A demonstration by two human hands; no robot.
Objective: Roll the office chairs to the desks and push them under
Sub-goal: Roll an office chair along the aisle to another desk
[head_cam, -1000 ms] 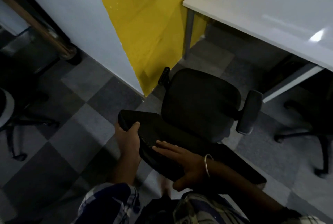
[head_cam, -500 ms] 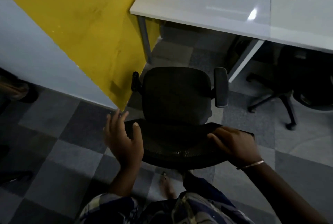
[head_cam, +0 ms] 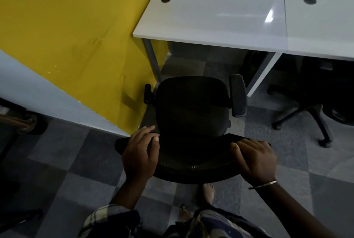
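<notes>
Chair: the black office chair [head_cam: 191, 111] stands right in front of you on the floor, its seat facing the counter and its back toward you
Chair back: the curved top edge of the mesh back [head_cam: 191, 153] runs from one of your hands to the other, just below the seat in the picture
Left hand: your left hand [head_cam: 140, 156] rests on the left end of the chair back, with the fingers fairly straight and reaching over the top edge toward the seat; it lies loose and is not clenched
Right hand: your right hand [head_cam: 255, 158] is on the right end of the chair back, with the fingers curled over the top edge, grasping it
Bangle: a thin metal bangle [head_cam: 262, 184] sits on your right wrist
Counter: the white counter [head_cam: 210, 17] is beyond the chair, and the front of the seat is near its edge but not under it
Armrest: the right armrest [head_cam: 238, 95] sticks up beside the seat, close to the white counter leg [head_cam: 262, 74]
Wall: a yellow wall [head_cam: 76, 27] is on the left, just beside the chair
Other chair: another dark chair [head_cam: 316, 103] is on the right, partly under the next counter
Floor: grey square carpet tiles [head_cam: 76, 161] lie under everything, and your bare feet [head_cam: 207, 192] show below the chair back
</notes>
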